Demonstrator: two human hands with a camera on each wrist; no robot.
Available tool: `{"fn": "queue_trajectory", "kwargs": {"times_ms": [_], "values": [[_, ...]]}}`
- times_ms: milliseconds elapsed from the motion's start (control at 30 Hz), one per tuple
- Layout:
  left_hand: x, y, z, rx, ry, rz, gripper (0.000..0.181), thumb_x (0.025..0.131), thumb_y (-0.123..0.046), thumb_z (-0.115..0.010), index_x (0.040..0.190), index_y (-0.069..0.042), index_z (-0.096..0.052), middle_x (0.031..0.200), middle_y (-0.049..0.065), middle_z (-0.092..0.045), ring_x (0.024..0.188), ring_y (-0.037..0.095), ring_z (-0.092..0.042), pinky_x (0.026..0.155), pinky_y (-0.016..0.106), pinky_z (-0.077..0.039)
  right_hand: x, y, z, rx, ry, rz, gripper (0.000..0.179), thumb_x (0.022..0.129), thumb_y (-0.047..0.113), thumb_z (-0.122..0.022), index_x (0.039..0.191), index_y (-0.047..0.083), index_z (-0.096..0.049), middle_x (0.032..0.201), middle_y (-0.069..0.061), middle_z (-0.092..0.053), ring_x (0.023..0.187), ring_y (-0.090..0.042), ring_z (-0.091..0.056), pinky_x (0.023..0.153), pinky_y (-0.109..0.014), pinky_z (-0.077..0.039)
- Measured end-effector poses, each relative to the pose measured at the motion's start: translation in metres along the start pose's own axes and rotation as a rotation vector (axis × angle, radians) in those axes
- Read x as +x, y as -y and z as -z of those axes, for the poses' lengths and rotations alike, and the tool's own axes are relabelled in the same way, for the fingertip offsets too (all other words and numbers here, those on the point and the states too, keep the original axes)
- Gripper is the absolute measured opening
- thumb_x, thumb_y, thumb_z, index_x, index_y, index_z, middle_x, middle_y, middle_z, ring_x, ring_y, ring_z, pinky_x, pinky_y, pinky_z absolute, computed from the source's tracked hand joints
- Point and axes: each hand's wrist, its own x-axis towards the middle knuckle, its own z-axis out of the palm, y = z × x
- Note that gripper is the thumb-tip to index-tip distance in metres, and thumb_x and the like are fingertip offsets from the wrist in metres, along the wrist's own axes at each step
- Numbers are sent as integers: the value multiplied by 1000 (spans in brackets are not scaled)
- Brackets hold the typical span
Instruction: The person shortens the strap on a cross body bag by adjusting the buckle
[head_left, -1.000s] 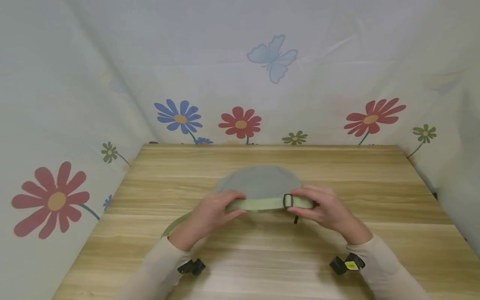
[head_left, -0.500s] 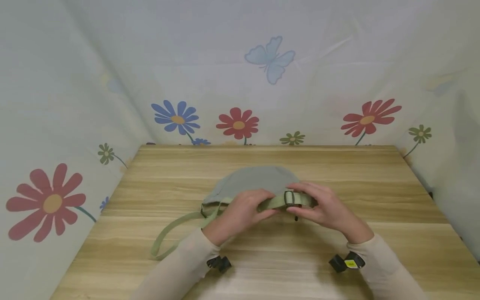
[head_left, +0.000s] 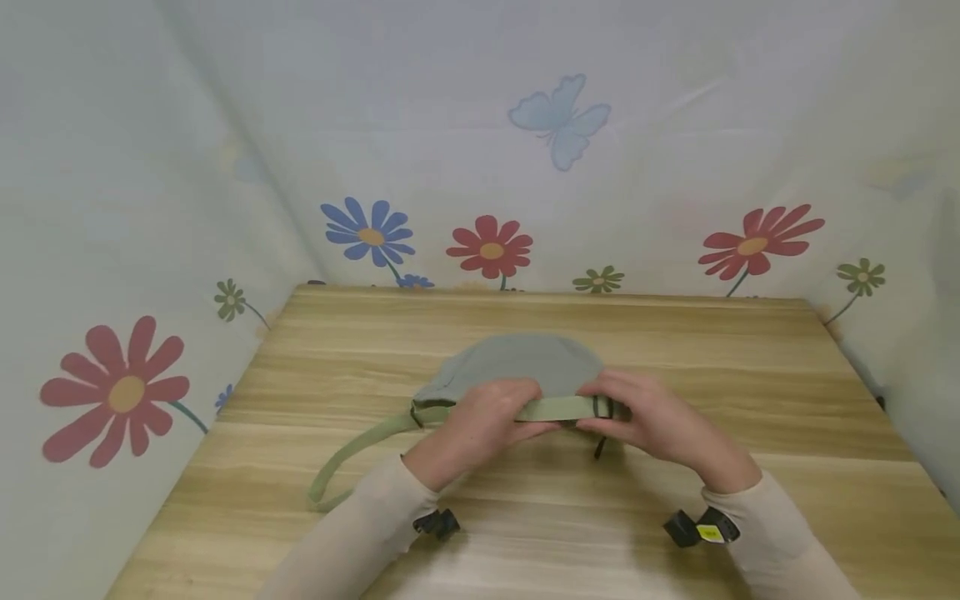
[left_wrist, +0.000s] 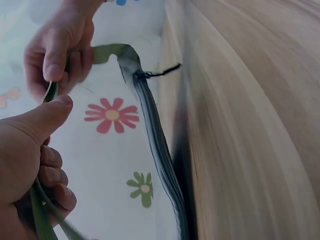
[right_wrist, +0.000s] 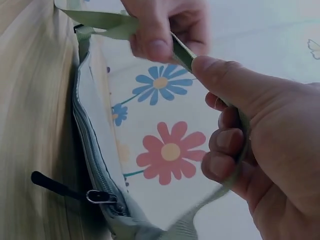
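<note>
A grey-green zippered waist bag (head_left: 517,362) sits on the wooden table, its green webbing strap (head_left: 558,408) stretched between both hands in front of it. My left hand (head_left: 483,421) pinches the strap between thumb and fingers; in the left wrist view, strap layers run down through its curled fingers. Farther right, my right hand (head_left: 660,425) grips the strap at a black slide buckle (head_left: 602,406), partly covered by the fingers. In the right wrist view, the bag's zipper (right_wrist: 95,155) runs along its edge, with a dark zipper pull (right_wrist: 55,182) hanging out.
A slack strap loop (head_left: 330,462) curves over the table to the left of the bag. The wooden table (head_left: 360,333) meets a white backdrop (head_left: 420,125) printed with flowers and a butterfly. Each wrist wears a small black camera (head_left: 438,523).
My left hand has slid right along the strap, nearer the right hand, exposing the loop at left. The strap between the hands now looks straighter, and the buckle sits slightly farther right.
</note>
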Motion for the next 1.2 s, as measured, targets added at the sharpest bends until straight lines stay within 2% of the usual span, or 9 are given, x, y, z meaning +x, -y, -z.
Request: {"fn": "queue_trajectory", "kwargs": {"times_ms": [100, 200, 300, 400, 567, 700, 933, 1100, 1200], "values": [[-5, 5, 1, 18, -20, 18, 37, 90, -35, -90, 88, -14, -61, 71, -7, -59, 62, 5, -47, 57, 16, -37, -4, -2, 4, -12, -8, -23, 39, 80, 4, -94, 113, 12, -75, 98, 5, -72, 81, -3, -57, 70, -17, -48], [-10, 10, 5, 26, -36, 38, 42, 87, -35, -92, 83, -14, -56, 64, -8, -47, 59, 5, -38, 54, 16, -28, -8, -3, 7, -20, -6, -36, 39, 81, 5, -94, 114, 13, -75, 97, 6, -71, 79, -3, -55, 68, -16, -46], [-16, 15, 9, 25, -49, 51, 46, 85, -34, -94, 79, -14, -53, 63, -9, -36, 57, 5, -33, 53, 16, -23, -12, -5, 12, -22, -19, -43, 33, 87, 11, -91, 116, 13, -75, 96, 7, -69, 75, -1, -51, 64, -14, -43], [-21, 21, 12, 26, -71, 59, 49, 83, -33, -96, 76, -14, -52, 64, -11, -32, 56, 5, -31, 53, 15, -21, -16, -7, 16, -20, -46, -41, 26, 97, 27, -83, 117, 12, -75, 94, 7, -67, 73, -1, -48, 61, -14, -41], [-30, 32, 16, 21, -102, 42, 49, 82, -36, -96, 74, -15, -52, 63, -10, -34, 55, 4, -33, 53, 14, -22, -19, -10, 22, -6, -72, -35, 38, 104, 47, -65, 117, 13, -76, 91, 8, -63, 71, 1, -45, 60, -12, -39], [-36, 38, 19, -4, -82, 57, 47, 82, -37, -95, 74, -16, -53, 61, -12, -35, 54, 2, -32, 52, 13, -21, -22, -12, 28, 1, -71, -30, 40, 104, 48, -65, 117, 12, -76, 88, 10, -60, 68, 5, -42, 58, -8, -39], [-48, 48, 26, -19, -73, 85, 55, 73, -42, -101, 75, -16, -53, 62, -13, -27, 53, 1, -27, 52, 14, -16, -31, -18, 40, -32, -94, -36, 44, 105, 50, -63, 118, 10, -77, 93, 7, -65, 72, 2, -44, 60, -10, -38], [-55, 55, 31, 9, -71, 56, 48, 77, -33, -100, 77, -14, -55, 60, -10, -40, 56, 2, -32, 52, 13, -21, -39, -21, 47, -30, -87, -79, 45, 103, 52, -65, 119, 11, -77, 92, 7, -65, 71, 2, -45, 57, -11, -38], [-60, 58, 38, 4, -43, 77, 41, 80, -24, -97, 80, -12, -57, 63, -6, -52, 59, 3, -38, 53, 14, -30, -44, -23, 53, -36, -85, -114, 45, 102, 53, -66, 118, 13, -77, 92, 8, -65, 71, 3, -46, 56, -10, -40]]}}
